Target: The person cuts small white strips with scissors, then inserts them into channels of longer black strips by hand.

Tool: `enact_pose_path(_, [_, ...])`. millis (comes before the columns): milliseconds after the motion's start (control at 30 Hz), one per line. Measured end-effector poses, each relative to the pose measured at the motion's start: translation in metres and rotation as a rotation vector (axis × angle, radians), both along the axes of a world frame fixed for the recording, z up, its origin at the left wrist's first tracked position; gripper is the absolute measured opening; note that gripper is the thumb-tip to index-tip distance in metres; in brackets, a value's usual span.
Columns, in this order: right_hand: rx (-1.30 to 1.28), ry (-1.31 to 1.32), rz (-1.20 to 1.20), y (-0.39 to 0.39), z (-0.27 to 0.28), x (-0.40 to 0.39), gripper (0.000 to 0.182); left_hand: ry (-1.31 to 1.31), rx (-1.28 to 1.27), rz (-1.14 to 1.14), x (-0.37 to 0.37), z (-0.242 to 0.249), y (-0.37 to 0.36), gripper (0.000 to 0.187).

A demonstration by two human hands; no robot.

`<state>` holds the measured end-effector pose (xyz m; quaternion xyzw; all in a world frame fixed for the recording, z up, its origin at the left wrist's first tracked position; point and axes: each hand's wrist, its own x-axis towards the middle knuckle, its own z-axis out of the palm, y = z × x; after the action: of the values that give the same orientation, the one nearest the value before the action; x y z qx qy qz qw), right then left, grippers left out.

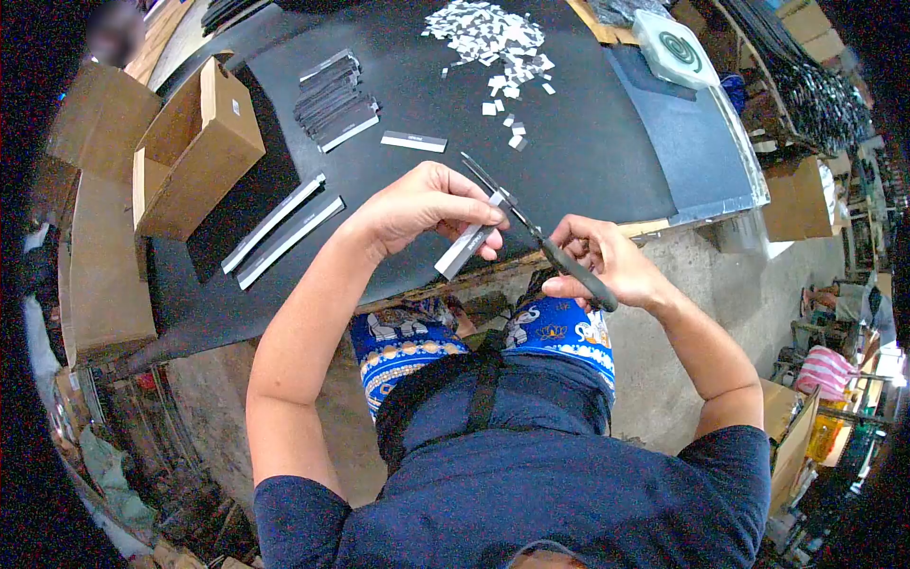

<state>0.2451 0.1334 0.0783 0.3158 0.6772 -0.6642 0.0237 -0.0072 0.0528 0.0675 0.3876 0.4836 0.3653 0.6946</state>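
Label strip (458,256), dark with a white edge, is slanting between the fingertips of the left hand (450,213), near the counter's (398,270) front edge. The left hand is closing thumb and fingers on it, with its lower end pointing toward 7 o'clock. At about 4 o'clock from there, the right hand (607,266) is gripping the black handles of the scissors (543,242), whose blades are reaching toward 11 o'clock and crossing the strip's upper end.

Taking bearings from the left hand, a single strip (413,141) is lying at 11 o'clock, and a stack of strips (338,104) is resting farther off between 10 and 11. Two longer strips (284,232) are lying side by side at 9 o'clock. Small cut pieces (485,38) are sitting in a heap at 12 o'clock, with a few trailing nearer. An open cardboard box (232,119) is standing toward 10 o'clock.
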Motion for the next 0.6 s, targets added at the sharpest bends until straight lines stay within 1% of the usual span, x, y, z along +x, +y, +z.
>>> enact_pose_path(200, [0.032, 0.011, -0.024, 0.005, 0.000, 0.002, 0.045, 0.027, 0.022, -0.028, -0.002, 0.001, 0.008, 0.024])
enact_pose_path(267, [0.069, 0.065, -0.012, 0.007, 0.000, 0.002, 0.034, 0.029, 0.028, -0.036, -0.001, 0.001, 0.013, 0.024])
enact_pose_path(367, [0.103, 0.065, -0.058, 0.012, -0.009, 0.007, 0.040, 0.039, 0.034, -0.059, -0.001, -0.001, 0.022, 0.023])
enact_pose_path(467, [0.127, 0.056, -0.069, 0.015, -0.007, 0.009, 0.037, 0.020, 0.027, -0.078, -0.001, -0.002, 0.031, 0.023])
enact_pose_path(500, [0.127, 0.056, -0.073, 0.016, -0.008, 0.010, 0.037, 0.049, 0.039, -0.094, 0.000, -0.001, 0.034, 0.023])
enact_pose_path(567, [0.066, 0.092, -0.112, 0.017, -0.008, 0.012, 0.036, 0.079, 0.049, -0.114, 0.001, 0.000, 0.039, 0.023])
enact_pose_path(600, [0.064, 0.094, -0.116, 0.018, -0.008, 0.013, 0.036, 0.037, 0.024, -0.114, 0.001, 0.000, 0.042, 0.024])
